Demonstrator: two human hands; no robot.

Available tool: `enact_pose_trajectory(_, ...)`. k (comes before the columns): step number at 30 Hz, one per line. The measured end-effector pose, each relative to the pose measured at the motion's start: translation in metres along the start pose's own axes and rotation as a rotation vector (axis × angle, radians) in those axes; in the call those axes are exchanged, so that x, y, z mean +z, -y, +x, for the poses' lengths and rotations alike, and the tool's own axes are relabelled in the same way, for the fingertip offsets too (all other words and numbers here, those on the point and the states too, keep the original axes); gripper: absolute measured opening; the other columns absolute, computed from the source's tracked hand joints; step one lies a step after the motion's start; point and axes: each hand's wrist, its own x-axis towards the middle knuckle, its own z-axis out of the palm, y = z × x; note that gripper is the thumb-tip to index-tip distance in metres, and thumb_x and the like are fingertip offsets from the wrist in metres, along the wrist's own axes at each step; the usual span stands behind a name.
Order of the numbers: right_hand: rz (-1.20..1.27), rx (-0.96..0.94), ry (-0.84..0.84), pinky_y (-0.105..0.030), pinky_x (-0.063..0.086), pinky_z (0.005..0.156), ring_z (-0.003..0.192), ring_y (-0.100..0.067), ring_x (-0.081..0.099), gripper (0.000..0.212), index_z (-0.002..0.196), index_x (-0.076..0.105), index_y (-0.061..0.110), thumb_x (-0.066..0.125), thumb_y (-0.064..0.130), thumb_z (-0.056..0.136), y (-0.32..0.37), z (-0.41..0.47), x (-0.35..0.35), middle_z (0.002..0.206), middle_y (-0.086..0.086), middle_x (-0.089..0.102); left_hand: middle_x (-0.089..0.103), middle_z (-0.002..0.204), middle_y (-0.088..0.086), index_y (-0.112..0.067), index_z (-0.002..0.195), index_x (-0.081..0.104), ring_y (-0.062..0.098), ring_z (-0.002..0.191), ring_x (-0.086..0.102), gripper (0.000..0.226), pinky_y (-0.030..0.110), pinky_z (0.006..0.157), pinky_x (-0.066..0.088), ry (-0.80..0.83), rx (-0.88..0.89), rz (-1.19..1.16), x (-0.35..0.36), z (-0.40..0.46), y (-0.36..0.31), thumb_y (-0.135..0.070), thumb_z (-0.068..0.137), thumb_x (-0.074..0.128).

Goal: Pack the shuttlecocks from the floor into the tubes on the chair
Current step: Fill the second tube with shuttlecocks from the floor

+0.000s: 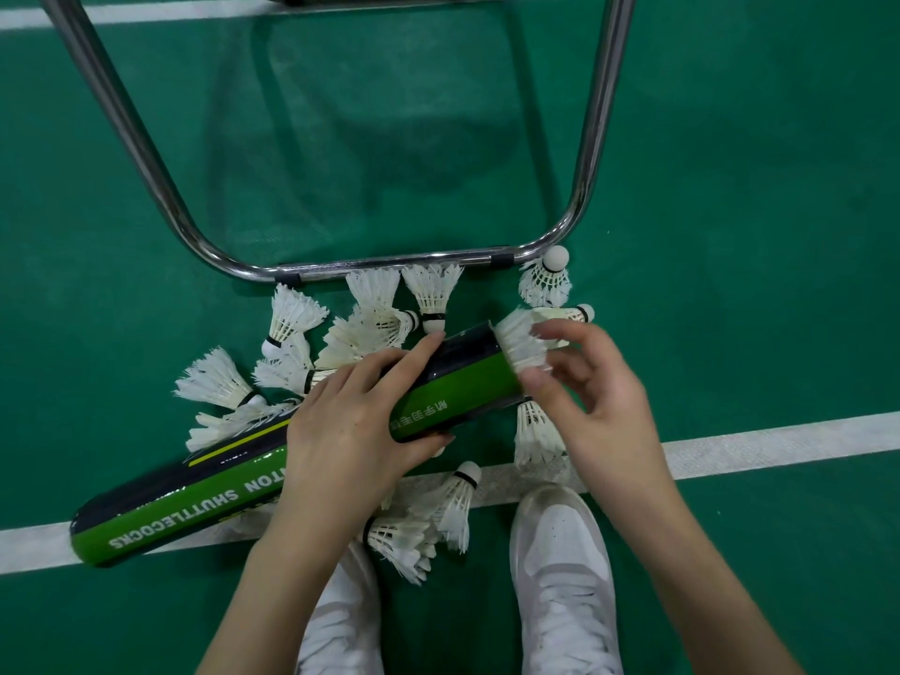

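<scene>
One tube (292, 460), black and green with "SHUTTLECOCKS" printed along it, lies slanted low over the floor (730, 187), its closed end at the lower left over the white court line (779, 438) and its open mouth up to the right. A single shuttlecock (521, 345) sits in that mouth, only its white feather skirt sticking out; I cannot tell whether more lie deeper inside.

The left hand (350, 421) grips the tube around its middle, fingers curled over the top and thumb underneath. The right hand (589, 401) is at the mouth, its fingers loosely bent around the protruding feathers, thumb and fingertips touching the skirt.

Loose shuttlecocks are scattered on the floor all around the tube. I count roughly a dozen, though several overlap and a firm number is hard to give: a cluster (370, 324) of about seven above and left of the tube, two (548, 280) near the chair's right corner, one (533, 431) just under the right hand, and a small bunch (428, 518) of perhaps three between the feet.

Two white shoes (560, 577) stand at the bottom, toes at the court line. Beyond the pile, the chrome tubular base of one chair (389, 265) rests on the floor, its front bar just touching a few feathers.
</scene>
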Motion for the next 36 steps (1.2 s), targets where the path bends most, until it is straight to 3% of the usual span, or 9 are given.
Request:
enact_pose_trajectory(2, -0.047, -0.001, 0.033, -0.018, 0.045, 0.083, 0.090, 0.002, 0.058, 0.027, 0.104, 0.053, 0.040, 0.058, 0.018, 0.089, -0.001, -0.004, 0.007, 0.082, 0.024, 0.061, 0.062, 0.110, -0.006, -0.033, 0.138, 0.042, 0.020, 0.094, 0.061, 0.087, 0.034, 0.072, 0.051, 0.003, -0.004, -0.003, -0.001, 0.000, 0.000, -0.051, 0.060, 0.076)
enact_pose_trajectory(7, -0.149, -0.024, 0.070, -0.002, 0.038, 0.078, 0.098, 0.012, 0.052, 0.041, 0.103, 0.045, 0.046, 0.067, 0.018, 0.082, 0.004, -0.009, 0.017, 0.097, 0.021, 0.061, 0.062, 0.112, -0.005, -0.033, 0.139, 0.040, 0.022, 0.095, 0.062, 0.088, 0.036, 0.072, 0.051, 0.012, 0.005, -0.013, -0.001, 0.000, 0.001, -0.052, 0.061, 0.075)
enact_pose_trajectory(10, -0.203, -0.046, 0.061, 0.000, 0.035, 0.080, 0.100, 0.012, 0.049, 0.049, 0.102, 0.041, 0.048, 0.071, 0.017, 0.079, 0.004, -0.009, 0.021, 0.102, 0.021, 0.057, 0.062, 0.112, -0.004, -0.032, 0.139, 0.042, 0.022, 0.096, 0.062, 0.087, 0.035, 0.072, 0.051, 0.003, 0.007, -0.017, -0.002, 0.001, 0.001, -0.052, 0.061, 0.074)
enact_pose_trajectory(13, -0.219, -0.060, 0.030, -0.002, 0.036, 0.082, 0.099, 0.006, 0.051, 0.051, 0.101, 0.041, 0.049, 0.072, 0.016, 0.078, 0.003, -0.008, 0.023, 0.101, 0.016, 0.059, 0.062, 0.112, -0.004, -0.031, 0.139, 0.042, 0.022, 0.096, 0.062, 0.086, 0.036, 0.072, 0.051, 0.000, 0.009, -0.022, -0.002, 0.001, 0.001, -0.052, 0.062, 0.075)
enact_pose_trajectory(25, -0.175, -0.026, 0.033, 0.000, 0.037, 0.073, 0.089, 0.013, 0.053, 0.049, 0.095, 0.045, 0.046, 0.073, 0.010, 0.077, 0.004, -0.007, 0.020, 0.086, 0.018, 0.060, 0.063, 0.111, -0.004, -0.030, 0.136, 0.047, 0.022, 0.093, 0.062, 0.083, 0.035, 0.068, 0.051, -0.020, 0.022, -0.033, -0.004, 0.000, -0.002, -0.050, 0.061, 0.074)
enact_pose_trajectory(32, -0.156, 0.011, 0.134, -0.004, 0.043, 0.072, 0.084, 0.004, 0.062, 0.049, 0.097, 0.045, 0.046, 0.069, 0.008, 0.080, 0.001, -0.003, 0.018, 0.090, 0.011, 0.068, 0.064, 0.110, -0.003, -0.029, 0.135, 0.048, 0.022, 0.092, 0.063, 0.083, 0.033, 0.069, 0.050, -0.021, 0.034, -0.015, -0.003, 0.000, -0.002, -0.049, 0.060, 0.076)
enact_pose_trajectory(36, -0.180, 0.020, 0.184, -0.004, 0.042, 0.073, 0.084, 0.008, 0.060, 0.045, 0.098, 0.042, 0.045, 0.067, 0.011, 0.083, 0.000, -0.001, 0.017, 0.090, 0.014, 0.069, 0.064, 0.109, -0.003, -0.029, 0.135, 0.048, 0.023, 0.091, 0.063, 0.083, 0.034, 0.068, 0.050, -0.025, 0.034, -0.018, -0.002, -0.001, -0.002, -0.048, 0.060, 0.078)
